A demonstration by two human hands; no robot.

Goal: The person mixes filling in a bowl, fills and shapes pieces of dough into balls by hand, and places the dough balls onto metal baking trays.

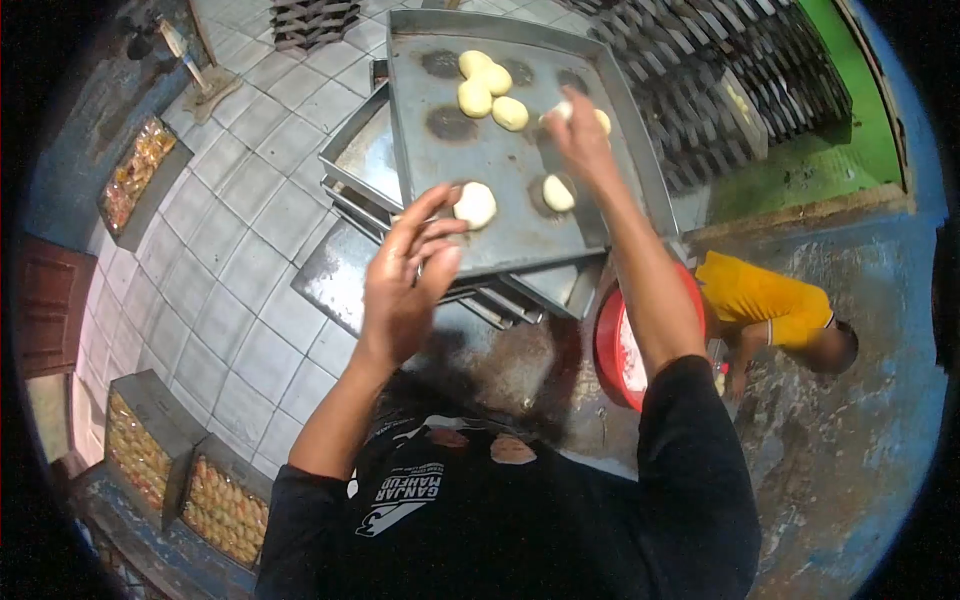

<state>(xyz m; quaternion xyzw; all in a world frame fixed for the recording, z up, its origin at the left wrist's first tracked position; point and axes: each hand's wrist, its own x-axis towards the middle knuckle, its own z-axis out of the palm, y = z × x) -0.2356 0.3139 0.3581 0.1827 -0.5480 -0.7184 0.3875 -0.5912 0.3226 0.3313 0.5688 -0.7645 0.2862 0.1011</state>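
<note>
Handle the flattened dough lightly, left hand with fingers parted at its edge; whether the right hand grips is indiscernible.

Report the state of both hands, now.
Left hand: open, fingers loosely curved at the edge of a flattened dough piece.
Right hand: blurred, fingers at a pale dough lump; whether closed on it cannot be told.

Single head-worn view, wide and rounded with dark corners, facing forward and steeply down, black shirt closest below, metal tray near ahead, tiled floor farther off.
</note>
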